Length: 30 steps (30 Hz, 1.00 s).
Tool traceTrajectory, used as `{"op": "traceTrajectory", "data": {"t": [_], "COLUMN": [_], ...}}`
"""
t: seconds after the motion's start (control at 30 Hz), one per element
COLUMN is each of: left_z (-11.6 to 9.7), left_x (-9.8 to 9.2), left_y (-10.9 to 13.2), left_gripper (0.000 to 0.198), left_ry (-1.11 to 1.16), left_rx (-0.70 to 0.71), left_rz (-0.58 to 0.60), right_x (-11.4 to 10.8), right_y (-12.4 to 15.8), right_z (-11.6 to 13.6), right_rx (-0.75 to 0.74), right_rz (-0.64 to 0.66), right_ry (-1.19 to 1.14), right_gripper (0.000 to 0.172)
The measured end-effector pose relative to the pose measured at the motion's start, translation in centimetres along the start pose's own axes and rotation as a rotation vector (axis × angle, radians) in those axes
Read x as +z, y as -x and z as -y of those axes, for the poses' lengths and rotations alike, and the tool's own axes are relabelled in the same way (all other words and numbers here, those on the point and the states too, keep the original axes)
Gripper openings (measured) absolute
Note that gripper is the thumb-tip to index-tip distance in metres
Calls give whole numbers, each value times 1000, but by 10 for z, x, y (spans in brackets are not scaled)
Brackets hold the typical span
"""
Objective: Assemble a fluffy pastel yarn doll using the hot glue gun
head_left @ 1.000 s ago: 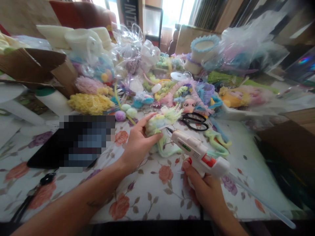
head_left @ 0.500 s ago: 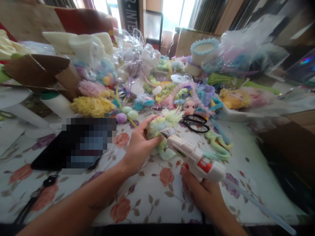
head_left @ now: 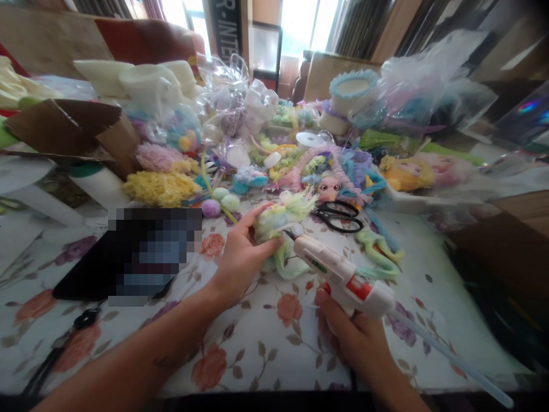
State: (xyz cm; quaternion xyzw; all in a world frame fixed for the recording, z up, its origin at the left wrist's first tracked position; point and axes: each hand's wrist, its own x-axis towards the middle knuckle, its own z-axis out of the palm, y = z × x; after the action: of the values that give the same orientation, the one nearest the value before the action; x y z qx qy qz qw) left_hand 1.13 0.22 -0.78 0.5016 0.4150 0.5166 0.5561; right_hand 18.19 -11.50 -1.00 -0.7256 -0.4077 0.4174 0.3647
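My left hand (head_left: 242,252) is closed around a pale yellow-green fuzzy craft piece (head_left: 283,213) with a frayed tuft on its right end. Its exact kind is unclear, and the fingers hide part of it. In my right hand (head_left: 354,326) is a white hot glue gun (head_left: 338,269) with a red trigger, a long clear glue stick (head_left: 454,355) trailing from its rear. The gun's dark nozzle (head_left: 290,234) points at the underside of the fuzzy piece, close to my left thumb; whether it touches cannot be made out. A light green fuzzy strip (head_left: 289,272) hangs below the piece.
Black-handled scissors (head_left: 341,217) lie just beyond the glue gun. A dark tablet-like device (head_left: 98,257), partly pixelated, rests at left on the flowered tablecloth (head_left: 253,355). Behind are pompoms (head_left: 211,208), yellow yarn (head_left: 160,186), a doll head (head_left: 329,187), a cardboard box (head_left: 64,129) and plastic bags (head_left: 429,74).
The glue gun's nozzle has shifted slightly right, away from my left thumb. Both hands keep their holds, and the view has tilted a little.
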Motion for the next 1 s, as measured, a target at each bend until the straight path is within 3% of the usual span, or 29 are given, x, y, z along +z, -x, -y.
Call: {"op": "traceTrajectory", "data": {"t": [0.43, 0.7, 0.87, 1.0], "left_z": [0, 1, -3, -7], "left_x": [0, 0, 1, -1], "left_y": [0, -1, -3, -7], "left_gripper": [67, 67, 71, 79], "left_ry": [8, 27, 18, 25], "left_rx": [3, 9, -28, -91], "left_rz": [14, -14, -43, -99], "right_x": [-1, -2, 1, -28], "right_y": [0, -2, -4, -21], "right_z": [8, 9, 4, -9], "right_rx": [-81, 51, 11, -95], "right_rz": [-33, -4, -34, -198], "right_ry": [-28, -31, -43, -12], "right_gripper": [49, 44, 42, 43]}}
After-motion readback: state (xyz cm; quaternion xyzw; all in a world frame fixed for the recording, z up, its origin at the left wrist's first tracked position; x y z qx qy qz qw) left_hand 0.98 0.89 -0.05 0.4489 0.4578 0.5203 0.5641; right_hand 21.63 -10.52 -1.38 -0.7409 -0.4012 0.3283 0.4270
